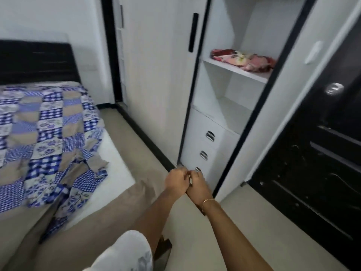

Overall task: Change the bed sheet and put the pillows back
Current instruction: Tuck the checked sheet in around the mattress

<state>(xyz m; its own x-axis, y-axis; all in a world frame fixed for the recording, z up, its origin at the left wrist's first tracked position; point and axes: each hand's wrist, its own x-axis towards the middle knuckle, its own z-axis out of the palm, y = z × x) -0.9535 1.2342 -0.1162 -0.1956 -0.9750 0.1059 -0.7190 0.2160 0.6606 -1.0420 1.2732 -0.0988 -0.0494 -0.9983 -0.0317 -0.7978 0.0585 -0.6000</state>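
Beige floor [244, 222] runs open between bed and white wardrobe [156, 75]. Our left hand [175, 181] and right hand [197, 184] meet, fingers curled; grip unclear. Blue patchwork sheet [48, 133] overhangs the mattress edge at nine o'clock.

White walls enclose the room. A white wardrobe [156, 75] with black trim stands open, showing shelves [236, 70] above three drawers [207, 145]. A glossy black door [320, 145] stands to its right. The floor [244, 222] is pale beige tile.
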